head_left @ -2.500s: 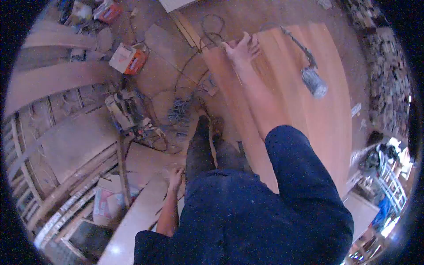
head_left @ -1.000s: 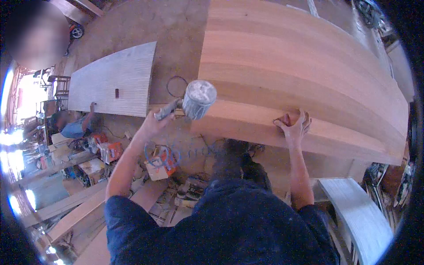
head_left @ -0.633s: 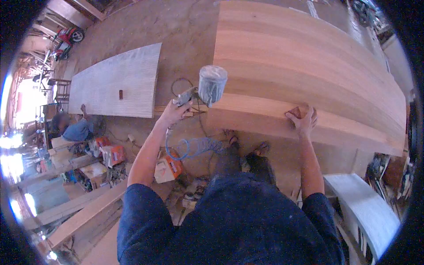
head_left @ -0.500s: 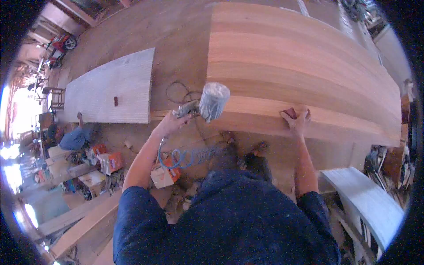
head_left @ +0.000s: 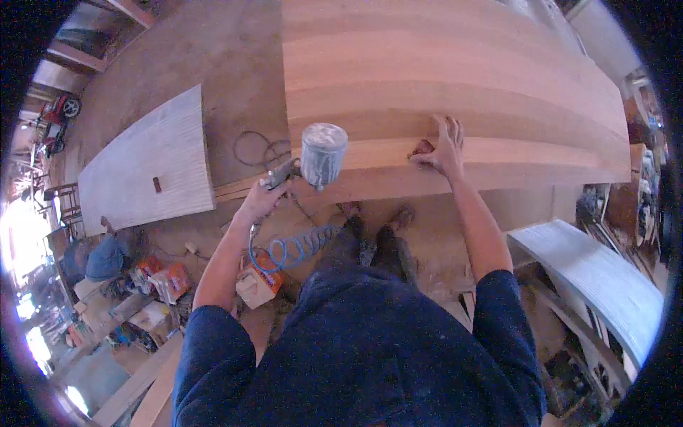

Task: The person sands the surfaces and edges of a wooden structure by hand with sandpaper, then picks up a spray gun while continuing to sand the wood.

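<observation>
My left hand (head_left: 262, 201) is closed round the handle of a spray gun (head_left: 282, 173), whose grey, paint-streaked cup (head_left: 324, 155) stands out to its right. A coiled blue hose (head_left: 288, 254) hangs below that hand. On the large wooden panel (head_left: 441, 67), near its close edge, my right hand (head_left: 447, 153) has its thumb against a small dark red block (head_left: 422, 149), with the other fingers spread over the wood. What lies under the right palm is hidden.
A pale ribbed panel (head_left: 149, 160) with a small brown block lies at the left. A co-worker in blue (head_left: 105, 257) is beyond its near edge. Orange-and-white boxes (head_left: 257, 280) sit on the floor. A whitish board (head_left: 590, 277) is at the right; loops of cable (head_left: 252, 148) lie between the panels.
Earlier the left hand hung low without the gun; now it holds it. The right hand has come onto the block on the panel. Lately the view has shifted, and the right fingers have spread.
</observation>
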The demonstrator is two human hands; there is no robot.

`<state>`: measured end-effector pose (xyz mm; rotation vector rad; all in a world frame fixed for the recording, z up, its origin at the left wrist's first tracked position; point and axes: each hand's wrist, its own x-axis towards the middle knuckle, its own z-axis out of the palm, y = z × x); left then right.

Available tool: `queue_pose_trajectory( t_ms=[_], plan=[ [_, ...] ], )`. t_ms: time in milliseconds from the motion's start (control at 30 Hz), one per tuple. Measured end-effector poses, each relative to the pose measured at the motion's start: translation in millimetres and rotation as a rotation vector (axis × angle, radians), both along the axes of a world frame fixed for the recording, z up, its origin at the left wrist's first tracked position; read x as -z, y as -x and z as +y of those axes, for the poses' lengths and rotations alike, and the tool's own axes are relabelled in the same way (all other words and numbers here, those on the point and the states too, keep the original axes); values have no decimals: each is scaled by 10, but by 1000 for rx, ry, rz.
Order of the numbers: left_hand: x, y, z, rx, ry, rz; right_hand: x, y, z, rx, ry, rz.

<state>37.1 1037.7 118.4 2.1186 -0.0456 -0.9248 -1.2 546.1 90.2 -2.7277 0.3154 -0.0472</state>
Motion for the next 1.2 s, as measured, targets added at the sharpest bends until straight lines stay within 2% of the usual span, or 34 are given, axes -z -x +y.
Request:
queue_pose_trajectory(
  t_ms=[100, 167, 200, 267, 333, 400, 467, 500, 567, 600, 667, 733, 800, 833, 933, 1000, 1033, 1167, 1200],
  plan=[
    [203, 255, -75, -70, 65, -193, 140, 46, -285, -104, -37, 2],
    [-153, 362, -310, -308, 43, 9, 244, -48, -554, -157, -44, -6],
    [-71, 464, -376, -325, 42, 26, 237, -37, -604, -188, -54, -26],
    [38, 628, -473, -488, 200, -34, 157, -59, -554, -217, -35, -33],
    [70, 760, -754, -498, 277, -86, 183, -121, -365, -247, -17, -51],
    [7, 792, -1016, -511, 349, -160, 347, -241, 64, -299, -131, -77],
    [-161, 665, -1040, -533, 301, -5, 173, -415, 744, -327, -78, -140],
    [-147, 674, -1002, -547, 295, -8, 204, -428, 912, -340, -85, -140],
    [-80, 661, -1070, -462, 288, -240, 328, -473, 949, -363, -66, -155],
    [-89, 653, -1104, -471, 283, -242, 317, -452, 762, -373, -71, -155],
    [-129, 665, -1162, -643, 178, -31, 258, -341, 24, -407, -228, 7],
    [-54, 630, -1210, -667, 156, -56, 268, -360, -841, -477, -280, -115],
    [1, 602, -1238, -704, 142, 68, 108, -307, -1342, -459, -89, 21],
    [8, 612, -1274, -703, 123, 71, 62, -342, -1326, -457, -107, 26],
    [-58, 656, -1454, -695, -12, 26, 106, -439, -1026, -434, -72, 52],
    [-101, 765, -1733, -848, 186, -58, 261, -457, -762, -453, -186, 7],
    [-250, 778, -1909, -936, 139, 0, 318, -506, -510, -455, -205, 7],
    [-217, 1001, -2361, -1107, 15, -73, 282, -725, 464, -507, -260, 37],
    [-207, 1081, -2464, -1044, -26, -224, 301, -730, 611, -513, -312, -31]
  ],
)
